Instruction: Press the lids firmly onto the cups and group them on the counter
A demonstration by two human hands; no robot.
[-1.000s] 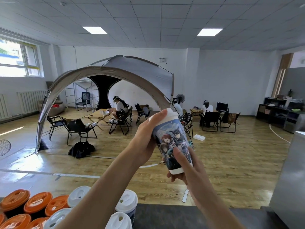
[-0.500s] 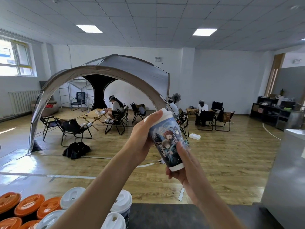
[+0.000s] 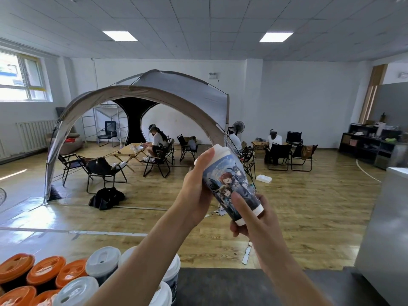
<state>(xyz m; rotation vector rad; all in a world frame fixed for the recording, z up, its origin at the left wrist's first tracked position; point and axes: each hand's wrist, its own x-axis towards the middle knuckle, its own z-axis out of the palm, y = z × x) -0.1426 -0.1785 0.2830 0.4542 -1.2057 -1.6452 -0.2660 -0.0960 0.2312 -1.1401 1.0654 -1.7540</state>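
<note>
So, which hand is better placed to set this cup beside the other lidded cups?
Probably the left hand: it grips the printed cup near its lid, and the lidded cups stand on its side, at lower left. The right hand holds the base, which must land on the counter.

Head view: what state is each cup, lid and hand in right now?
printed cup: held in the air, tilted, lid on
white lid: on the printed cup
left hand: grips the cup's top and lid
right hand: grips the cup's base
orange-lidded cups: lidded, grouped on the counter
white-lidded cups: lidded, beside the orange ones
</note>
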